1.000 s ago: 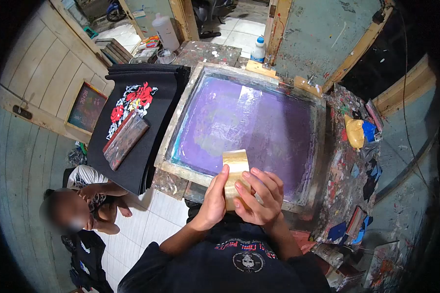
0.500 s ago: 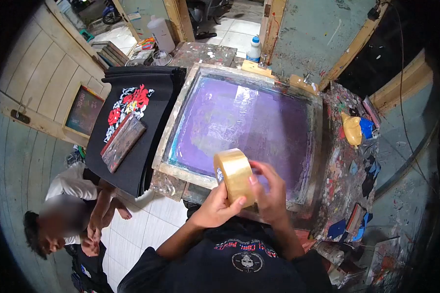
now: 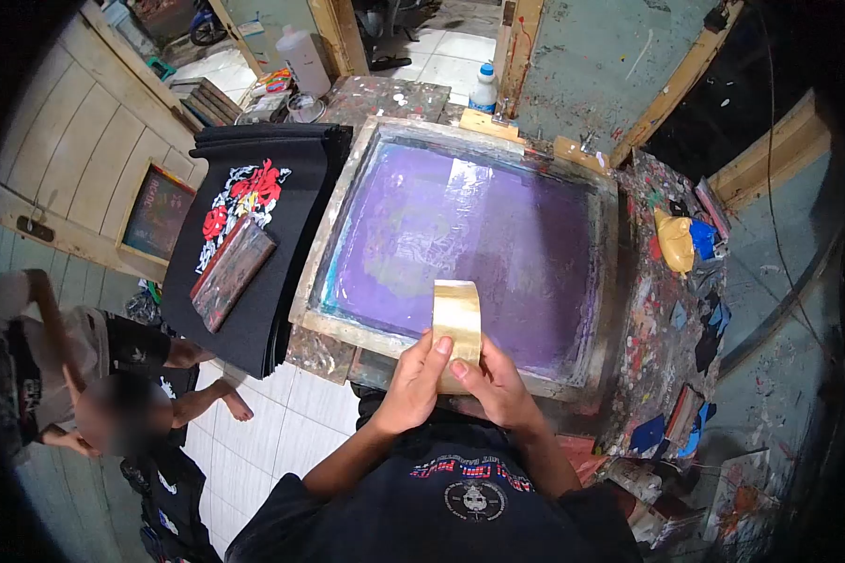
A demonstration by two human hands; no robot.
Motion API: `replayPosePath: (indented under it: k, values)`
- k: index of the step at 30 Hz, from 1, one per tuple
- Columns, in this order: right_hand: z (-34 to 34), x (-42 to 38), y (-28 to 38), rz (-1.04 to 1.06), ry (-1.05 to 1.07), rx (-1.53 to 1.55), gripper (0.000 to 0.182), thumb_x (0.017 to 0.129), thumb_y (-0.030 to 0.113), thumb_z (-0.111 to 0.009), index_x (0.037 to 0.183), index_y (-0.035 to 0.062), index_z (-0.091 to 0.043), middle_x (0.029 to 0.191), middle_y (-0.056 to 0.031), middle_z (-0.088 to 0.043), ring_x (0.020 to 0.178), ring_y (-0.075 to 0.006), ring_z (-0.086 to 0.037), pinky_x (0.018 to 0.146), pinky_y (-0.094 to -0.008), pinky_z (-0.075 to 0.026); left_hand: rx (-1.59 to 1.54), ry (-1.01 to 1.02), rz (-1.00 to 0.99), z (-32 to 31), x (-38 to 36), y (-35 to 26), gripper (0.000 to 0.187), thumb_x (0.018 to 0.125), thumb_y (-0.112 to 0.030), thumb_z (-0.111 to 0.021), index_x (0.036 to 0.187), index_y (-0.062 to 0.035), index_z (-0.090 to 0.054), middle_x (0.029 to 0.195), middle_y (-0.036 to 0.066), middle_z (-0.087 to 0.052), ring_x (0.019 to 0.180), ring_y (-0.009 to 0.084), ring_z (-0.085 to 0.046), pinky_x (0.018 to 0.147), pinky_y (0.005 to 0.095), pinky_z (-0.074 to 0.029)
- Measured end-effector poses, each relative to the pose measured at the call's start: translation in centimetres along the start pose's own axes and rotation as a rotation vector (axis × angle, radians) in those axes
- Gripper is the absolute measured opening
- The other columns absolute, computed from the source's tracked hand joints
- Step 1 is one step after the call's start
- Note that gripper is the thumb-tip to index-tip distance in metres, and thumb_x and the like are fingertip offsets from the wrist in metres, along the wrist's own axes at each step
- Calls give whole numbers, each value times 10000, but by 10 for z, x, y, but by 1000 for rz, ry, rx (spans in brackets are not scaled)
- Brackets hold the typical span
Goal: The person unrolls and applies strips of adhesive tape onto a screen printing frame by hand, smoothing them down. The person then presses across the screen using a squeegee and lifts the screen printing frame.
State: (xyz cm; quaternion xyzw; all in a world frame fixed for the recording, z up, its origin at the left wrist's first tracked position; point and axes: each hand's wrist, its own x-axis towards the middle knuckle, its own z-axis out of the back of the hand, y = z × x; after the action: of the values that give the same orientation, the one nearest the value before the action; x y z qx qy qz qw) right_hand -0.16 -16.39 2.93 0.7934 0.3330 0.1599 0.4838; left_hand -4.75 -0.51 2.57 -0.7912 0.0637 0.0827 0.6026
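A wide roll of clear brown packing tape [image 3: 457,310] is held upright in front of my body, above the near edge of the frame. My left hand [image 3: 411,387] grips its left side, thumb on the outer face. On the right side, my right hand [image 3: 499,387] wraps round it, its thumb also on the tape face. Beneath and beyond lies a wooden-framed printing screen [image 3: 526,235] with purple mesh. A shiny strip of clear tape [image 3: 467,188] runs across the upper middle of the mesh.
Left of the screen, a stack of black fabric pieces [image 3: 300,225] with a red and white print carries a squeegee [image 3: 230,272]. A person [image 3: 75,366] sits low at left. Bottles [image 3: 483,89] stand at the back; a yellow bag [image 3: 673,239] lies on the paint-spattered bench right.
The tape roll has turned so its outer face points toward me. My right hand has closed onto it beside the left. The person at left has shifted posture, raising an arm.
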Motion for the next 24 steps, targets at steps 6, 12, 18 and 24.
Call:
replayPosePath:
  k: [6,12,18,24]
  values:
    - [12,-4,3,-69,-18,35,551,1049,138,-607,1518,-34,-378,1376,-74,-558,1265,-112,-519,1064,-302,-426,182,145,-71,4,1,-11,472,1136,-283,-416,1499,18,-399,1308,113,-594,1233,155,-539,1075,320,-409]
    - [-14,3,9,393,-468,-1037,524,921,162,-719,1411,29,-586,1332,-182,-585,1266,-334,-563,1067,-401,-428,-135,213,160,24,4,-1,572,1122,-300,-453,1585,-5,-293,1363,101,-561,1274,154,-516,1103,324,-395]
    - [-14,8,20,645,-176,-1351,486,827,211,-772,1287,69,-709,1328,-133,-612,1245,-335,-588,1036,-455,-463,-236,153,286,25,-2,-14,697,976,-301,-441,1586,5,-303,1206,99,-658,520,35,-443,470,178,-363]
    - [0,17,-8,868,-271,-1407,410,790,237,-811,1170,89,-760,1266,-95,-682,1209,-285,-628,997,-435,-484,-500,192,195,31,-5,12,791,881,-253,-417,1608,14,-256,1518,215,-480,1276,264,-580,1038,350,-486]
